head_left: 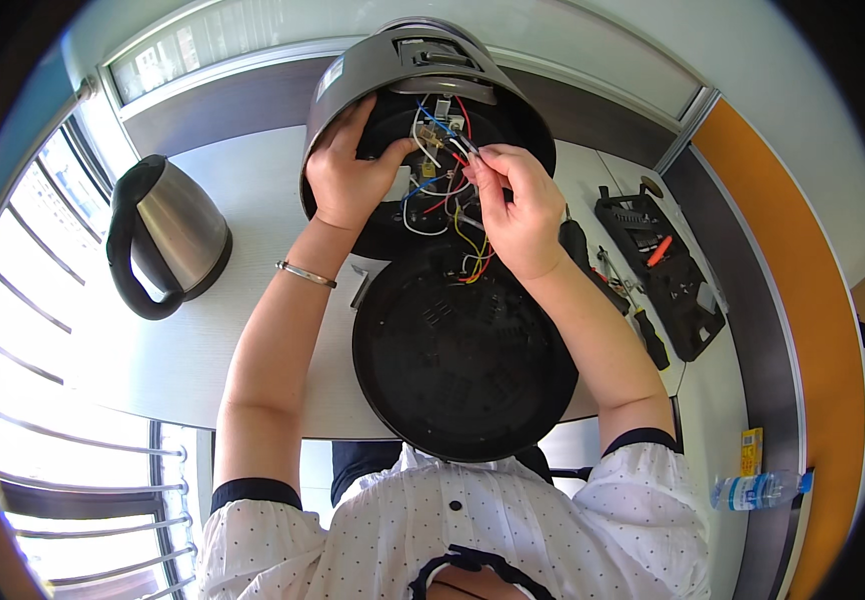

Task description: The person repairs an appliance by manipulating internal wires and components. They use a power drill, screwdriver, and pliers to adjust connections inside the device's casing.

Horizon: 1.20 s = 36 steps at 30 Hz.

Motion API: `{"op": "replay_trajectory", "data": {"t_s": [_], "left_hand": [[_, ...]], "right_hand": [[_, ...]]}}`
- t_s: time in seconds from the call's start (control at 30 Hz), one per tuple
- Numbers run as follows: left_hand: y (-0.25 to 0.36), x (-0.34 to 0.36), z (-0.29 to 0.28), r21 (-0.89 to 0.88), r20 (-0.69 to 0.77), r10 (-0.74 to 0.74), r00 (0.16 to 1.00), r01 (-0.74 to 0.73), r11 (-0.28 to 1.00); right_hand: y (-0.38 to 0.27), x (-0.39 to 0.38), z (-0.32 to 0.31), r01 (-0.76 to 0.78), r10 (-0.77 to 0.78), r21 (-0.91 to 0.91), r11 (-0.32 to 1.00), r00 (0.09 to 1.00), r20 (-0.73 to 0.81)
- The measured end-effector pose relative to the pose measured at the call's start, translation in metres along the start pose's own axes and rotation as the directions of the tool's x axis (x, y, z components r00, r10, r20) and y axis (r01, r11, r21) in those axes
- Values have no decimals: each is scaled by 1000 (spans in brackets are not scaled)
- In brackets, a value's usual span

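A dark brown rice cooker (pixel 353 75) lies on its side on the table, its open underside facing me and full of loose wires (pixel 443 185) in white, red, blue and yellow. My left hand (pixel 353 178) grips the cooker's left rim, fingers against the shell and thumb reaching in toward the wires. Between the thumb and forefinger of my right hand (pixel 518 205) is a thin wire (pixel 469 146) with a dark end, its exact tip partly hidden by the fingers. The round black bottom cover (pixel 463 360) hangs below, joined to the cooker by yellow and red wires.
A steel electric kettle (pixel 188 225) with a black handle stands at the left. On the right lie an open black tool case (pixel 658 270) and screwdrivers (pixel 650 338). A water bottle (pixel 763 491) and a yellow box (pixel 751 452) sit at the lower right, beside an orange-edged partition (pixel 788 270).
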State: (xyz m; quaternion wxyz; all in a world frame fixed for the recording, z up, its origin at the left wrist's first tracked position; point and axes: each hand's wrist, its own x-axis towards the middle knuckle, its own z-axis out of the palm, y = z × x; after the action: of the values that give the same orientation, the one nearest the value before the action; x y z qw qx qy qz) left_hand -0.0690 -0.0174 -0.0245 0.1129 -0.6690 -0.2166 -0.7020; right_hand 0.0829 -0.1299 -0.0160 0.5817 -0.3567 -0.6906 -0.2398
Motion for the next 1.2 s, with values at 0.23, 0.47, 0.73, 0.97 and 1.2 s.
{"op": "replay_trajectory", "data": {"t_s": [0.23, 0.47, 0.73, 0.97, 1.2], "left_hand": [[-1, -1, 0, 3, -2, 4, 1000, -4, 1000], [1, 0, -1, 20, 11, -8, 1000, 8, 1000], [4, 0, -3, -12, 50, -74, 996, 75, 997], [5, 1, -3, 3, 38, -54, 998, 54, 999], [4, 0, -2, -14, 43, -74, 996, 75, 997]], "right_hand": [[3, 1, 3, 10, -10, -3, 1000, 999, -35], [2, 1, 2, 12, -12, -13, 1000, 1000, -24], [1, 2, 2, 10, -10, -16, 1000, 999, -38], [1, 2, 2, 21, -22, -46, 999, 999, -28], [1, 5, 1, 87, -87, -170, 982, 996, 10]]}}
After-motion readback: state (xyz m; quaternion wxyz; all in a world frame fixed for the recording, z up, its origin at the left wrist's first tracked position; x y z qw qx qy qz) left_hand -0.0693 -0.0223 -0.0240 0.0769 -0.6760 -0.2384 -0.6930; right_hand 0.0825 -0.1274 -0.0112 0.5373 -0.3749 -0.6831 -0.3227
